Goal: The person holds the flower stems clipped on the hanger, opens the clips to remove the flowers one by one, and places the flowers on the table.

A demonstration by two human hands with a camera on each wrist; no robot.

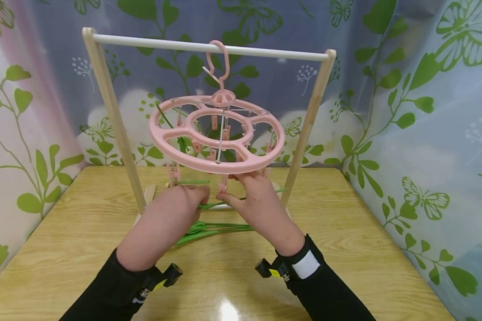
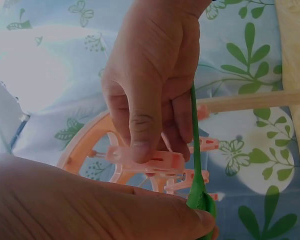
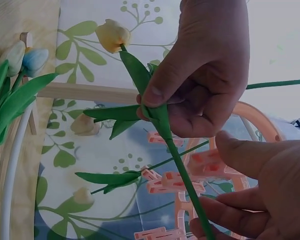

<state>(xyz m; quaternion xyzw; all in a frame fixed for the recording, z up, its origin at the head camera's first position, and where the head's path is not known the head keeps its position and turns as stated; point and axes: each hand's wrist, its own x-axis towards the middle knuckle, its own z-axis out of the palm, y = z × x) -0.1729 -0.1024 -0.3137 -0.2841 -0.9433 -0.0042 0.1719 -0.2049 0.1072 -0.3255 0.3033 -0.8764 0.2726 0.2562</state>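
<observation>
My left hand (image 1: pixel 164 218) pinches an artificial yellow tulip (image 3: pixel 112 35) where its green leaves meet the stem. The tulip's stem (image 3: pixel 184 175) runs across toward my right hand (image 1: pixel 261 211). That hand is under the round pink clip hanger (image 1: pixel 221 167), its thumb and fingers pinching a pink clothespin (image 2: pixel 165 161) that hangs from the ring. The stem lies alongside this clothespin; whether it sits between the jaws cannot be told. Other pale tulips, one with a cream bloom (image 3: pixel 83 195), hang by their stems among the clips in the right wrist view.
The hanger's hook (image 1: pixel 225 67) hangs on the white bar (image 1: pixel 152 42) of a stand with wooden legs (image 1: pixel 114 116). Beneath my hands, more green-stemmed tulips (image 1: pixel 213 231) lie on the wooden table (image 1: pixel 345 249). Patterned cloth (image 1: pixel 425 133) surrounds the table's back and sides.
</observation>
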